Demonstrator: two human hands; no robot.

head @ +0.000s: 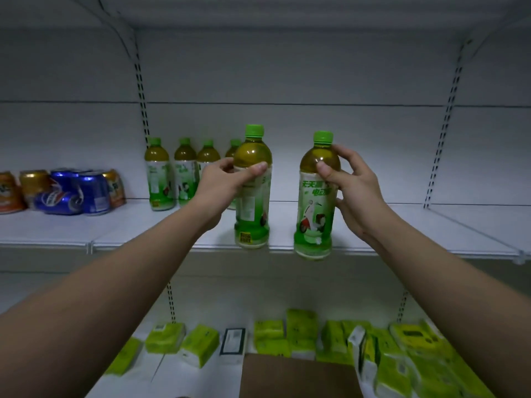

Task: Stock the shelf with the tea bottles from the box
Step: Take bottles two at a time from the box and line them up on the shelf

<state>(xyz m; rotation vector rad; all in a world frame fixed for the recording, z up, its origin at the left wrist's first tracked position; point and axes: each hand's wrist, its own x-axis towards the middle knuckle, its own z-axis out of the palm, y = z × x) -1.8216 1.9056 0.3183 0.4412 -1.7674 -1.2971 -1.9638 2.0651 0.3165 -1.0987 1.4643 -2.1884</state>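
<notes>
My left hand [222, 182] grips a green-capped tea bottle [253, 208] by its shoulder, upright at the front edge of the white shelf [402, 225]. A second tea bottle [316, 214] is held the same way in my right hand [353, 188], just right of the first, its base slightly below the shelf's front lip. Several tea bottles [184, 173] stand in a row at the back of the shelf, partly hidden behind my left hand. A corner of the brown cardboard box [296, 377] shows at the bottom of the view.
Drink cans [74, 191], orange and blue, crowd the shelf's left end. Slotted uprights [142, 93] rise along the back wall. The lower shelf holds several green tissue packs [402, 357]. Bare shelf surface lies right of the held bottles.
</notes>
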